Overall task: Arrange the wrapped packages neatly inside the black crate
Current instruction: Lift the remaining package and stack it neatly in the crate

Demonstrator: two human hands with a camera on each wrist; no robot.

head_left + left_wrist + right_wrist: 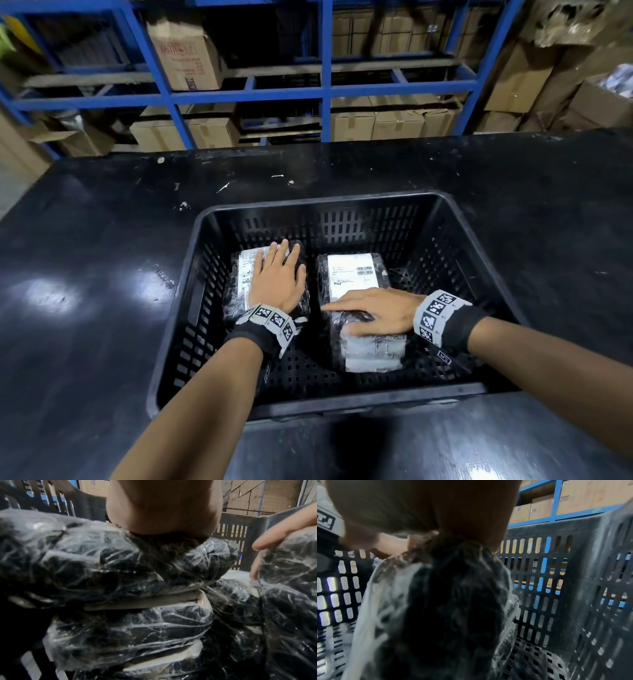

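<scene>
Both flat, unclenched hands, left hand (278, 278) and right hand (375, 312), are pressing two package stacks (354, 274) level inside the black crate (322, 399), likely needing only squaring next.

A black, scuffed table (102, 308) fills the frame's lower half; the black crate (342, 401) sits directly on it, centre-right.

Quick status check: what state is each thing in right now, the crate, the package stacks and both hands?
Black crate: upright on the table, open-topped.
Left package stack: inside the crate, wrapped, label up.
Right package stack: inside the crate, beside the left stack.
Left hand: flat on the left stack.
Right hand: fingers extended, resting on the right stack.
</scene>
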